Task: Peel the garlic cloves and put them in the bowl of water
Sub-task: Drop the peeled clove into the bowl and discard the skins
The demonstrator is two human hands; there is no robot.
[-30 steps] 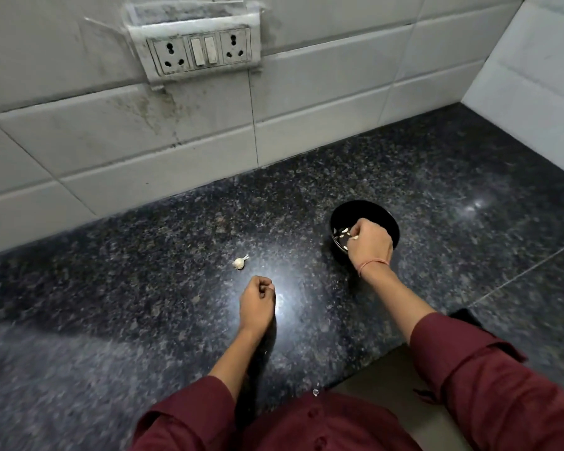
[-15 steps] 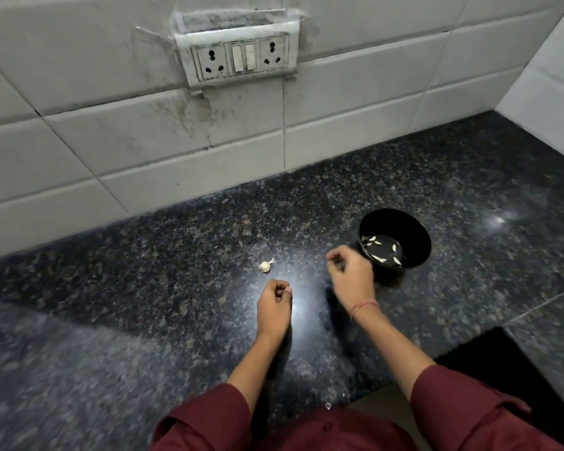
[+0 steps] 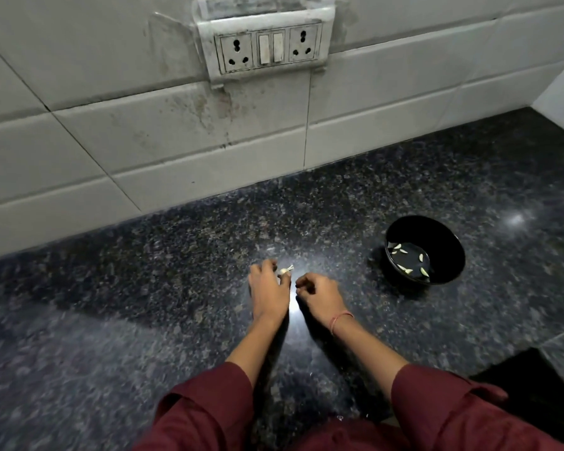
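Note:
A small unpeeled garlic clove (image 3: 285, 270) with a papery tip lies on the dark granite counter (image 3: 144, 304). My left hand (image 3: 267, 289) is at it, fingers curled around the clove. My right hand (image 3: 319, 294) rests just to the right, fingers loosely curled, nothing visible in it. To the right stands a black bowl (image 3: 450, 252) of water with several peeled cloves (image 3: 407, 270) floating in it.
A white tiled wall (image 3: 176, 141) with a socket and switch panel (image 3: 267, 48) backs the counter. A side wall closes the far right corner. A dark gap (image 3: 534, 392) opens at the counter's front right edge.
My right hand left the bowl and came back to the middle. My left hand reached forward to the lone clove and closed its fingers on it. The view shifted left.

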